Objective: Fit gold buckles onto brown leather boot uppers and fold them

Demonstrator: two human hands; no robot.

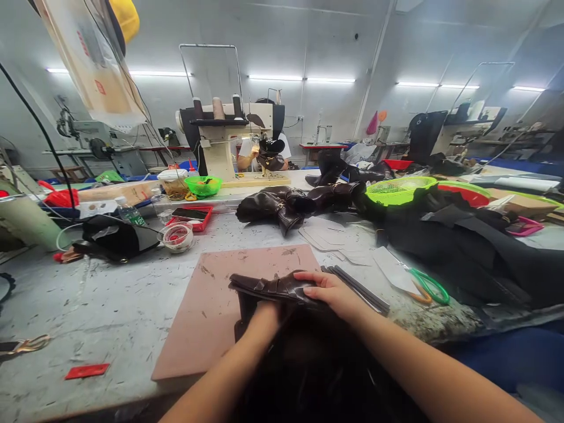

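A dark brown leather boot upper (pixel 286 285) with small straps is held above the pinkish work board (pixel 198 317). My right hand (pixel 328 291) grips its right end, fingers over the top and thumb along the side. My left hand (pixel 268 312) reaches in under the upper, its fingers hidden by the leather. Just right of the board, beside my right hand, lie dark strips (pixel 359 288). Dark material, blurred, hangs below the upper in front of me.
Green-handled scissors (pixel 429 286) lie near black fabric (pixel 458 247) on the right. More boot uppers (pixel 277 208) are piled behind the board. A red piece (pixel 87 371) lies at left. Across the table a person (pixel 264 154) works at a sewing machine (pixel 224 141).
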